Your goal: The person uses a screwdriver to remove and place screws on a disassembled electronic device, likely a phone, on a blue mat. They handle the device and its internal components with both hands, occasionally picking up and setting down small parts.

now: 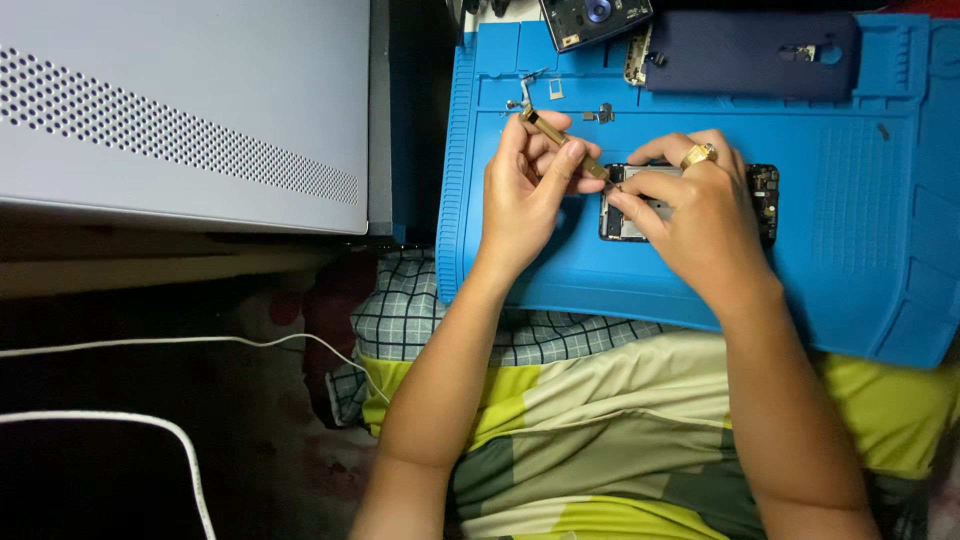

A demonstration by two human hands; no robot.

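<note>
Opened phone (pixel 762 195) under both hands (pixel 690 215)

Blue mat (pixel 830 250), checked cloth (pixel 400 310), gold ring (pixel 699 155).

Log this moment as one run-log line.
left hand: holds brass tool | right hand: steadies opened phone | surface: blue mat

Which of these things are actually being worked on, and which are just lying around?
In use: left hand, right hand, brass tool, opened phone, blue mat.
Lying about: dark back cover, small loose parts, white cable, grey perforated case.
</note>
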